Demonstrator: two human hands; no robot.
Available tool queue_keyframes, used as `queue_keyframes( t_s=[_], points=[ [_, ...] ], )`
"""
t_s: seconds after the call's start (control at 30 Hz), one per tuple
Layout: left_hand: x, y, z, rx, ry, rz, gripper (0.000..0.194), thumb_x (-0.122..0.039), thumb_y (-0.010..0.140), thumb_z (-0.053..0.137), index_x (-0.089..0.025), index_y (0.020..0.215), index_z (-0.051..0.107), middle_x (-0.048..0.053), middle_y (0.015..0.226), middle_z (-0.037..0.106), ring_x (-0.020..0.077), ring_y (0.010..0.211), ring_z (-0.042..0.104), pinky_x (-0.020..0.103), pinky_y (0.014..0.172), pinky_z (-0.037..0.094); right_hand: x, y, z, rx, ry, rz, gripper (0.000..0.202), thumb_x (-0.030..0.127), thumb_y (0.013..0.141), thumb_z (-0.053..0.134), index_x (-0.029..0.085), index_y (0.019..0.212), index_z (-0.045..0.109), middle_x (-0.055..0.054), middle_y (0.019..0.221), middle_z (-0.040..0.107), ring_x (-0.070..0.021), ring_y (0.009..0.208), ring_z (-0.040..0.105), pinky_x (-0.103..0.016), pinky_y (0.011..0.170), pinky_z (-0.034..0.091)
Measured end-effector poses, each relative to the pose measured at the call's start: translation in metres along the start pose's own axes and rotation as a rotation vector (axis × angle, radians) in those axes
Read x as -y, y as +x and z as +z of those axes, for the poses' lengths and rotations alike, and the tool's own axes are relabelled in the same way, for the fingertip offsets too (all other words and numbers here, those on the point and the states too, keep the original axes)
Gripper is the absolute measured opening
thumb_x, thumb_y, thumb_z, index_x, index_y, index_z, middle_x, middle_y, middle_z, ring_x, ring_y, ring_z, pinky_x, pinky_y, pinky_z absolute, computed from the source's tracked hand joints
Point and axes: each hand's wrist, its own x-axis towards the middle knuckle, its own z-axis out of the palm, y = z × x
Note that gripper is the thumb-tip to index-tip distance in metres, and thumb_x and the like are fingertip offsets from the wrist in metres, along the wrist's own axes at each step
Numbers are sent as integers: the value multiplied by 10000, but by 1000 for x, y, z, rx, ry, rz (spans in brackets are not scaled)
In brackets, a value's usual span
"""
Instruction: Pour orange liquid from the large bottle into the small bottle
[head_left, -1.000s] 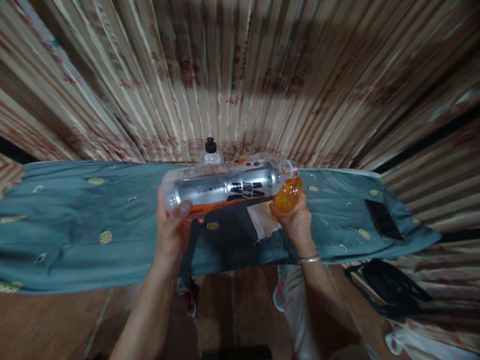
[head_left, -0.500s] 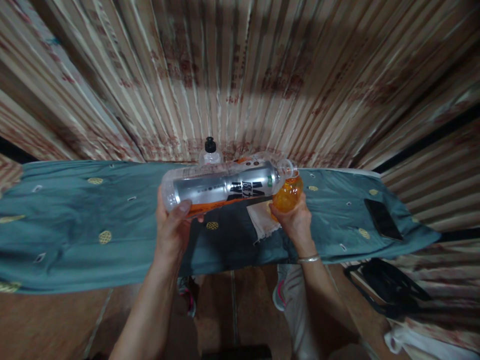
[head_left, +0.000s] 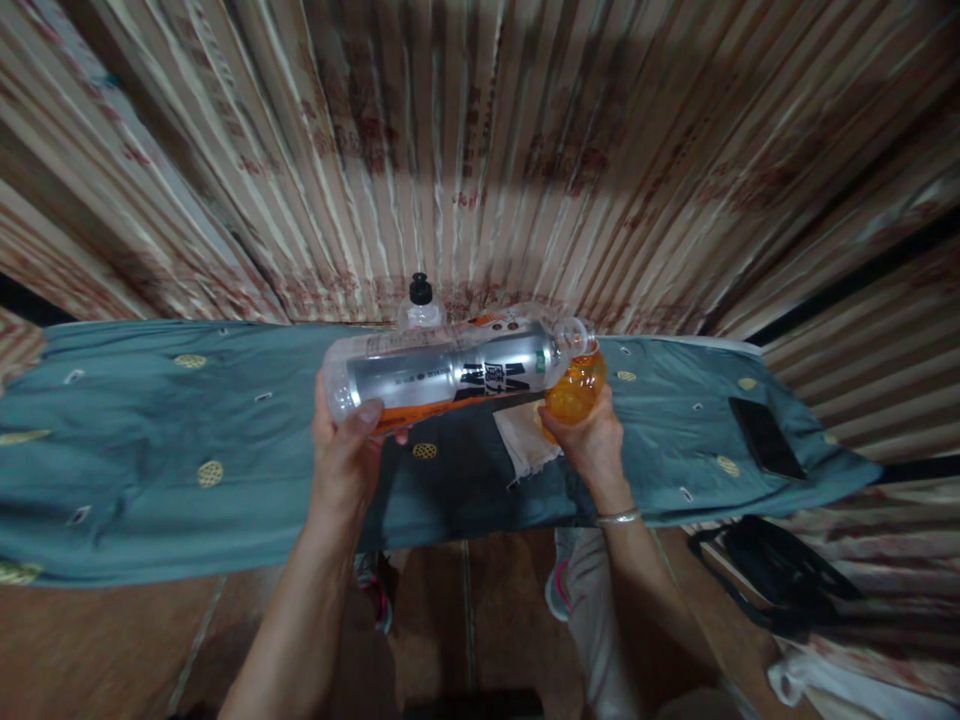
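My left hand [head_left: 346, 450] is closed around the base end of a clear plastic bottle [head_left: 450, 375] with a silver and orange label. That bottle lies almost level in the air, its open neck pointing right. My right hand [head_left: 592, 440] grips a small container of orange liquid [head_left: 574, 388] under the neck. The two mouths meet or overlap; whether they touch I cannot tell. Behind the tilted bottle stands a clear bottle with a black cap [head_left: 421, 295], its lower part hidden. A pale cloth [head_left: 521, 440] lies on the table below, partly covered by my right hand.
A teal cloth with yellow pineapple prints [head_left: 247, 430] covers the narrow table. A dark phone [head_left: 765, 438] lies at its right end. Pleated curtains [head_left: 465, 150] hang right behind the table. On the floor at the right is a black bag [head_left: 780, 570].
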Motion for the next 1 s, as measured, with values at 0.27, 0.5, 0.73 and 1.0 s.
queue_keyframes(
  t_s=[0.27, 0.5, 0.73, 1.0],
  points=[
    [1, 1, -2, 24, 15, 16, 529, -365, 612, 857, -249, 1078, 634, 33, 902, 638, 165, 592, 564, 276, 403, 456, 2, 0, -1, -1, 4, 6, 862, 540, 639, 778, 163, 1356, 484, -165, 1179, 719, -342, 1028, 724, -457, 877, 578],
    [2, 1, -2, 29, -21, 13, 494, -357, 602, 877, -230, 1008, 628, 19, 860, 639, 148, 566, 578, 253, 393, 463, 2, 0, -1, -3, 10, 19, 862, 532, 636, 777, 152, 1353, 486, -171, 1173, 726, -339, 1012, 730, -452, 863, 585],
    [5, 3, -5, 51, -24, 36, 478, -354, 622, 860, -224, 1013, 617, 19, 863, 639, 150, 572, 594, 243, 394, 461, 2, 0, -2, 17, 15, 56, 894, 549, 627, 777, 146, 1366, 475, -175, 1159, 729, -350, 1005, 731, -457, 857, 586],
    [3, 2, -4, 46, -13, 20, 488, -348, 617, 863, -237, 1025, 620, 26, 881, 642, 161, 576, 582, 265, 390, 473, 1, 0, 0, 0, 29, 44, 880, 527, 618, 785, 147, 1353, 484, -166, 1130, 737, -351, 999, 732, -468, 869, 583]
  ],
)
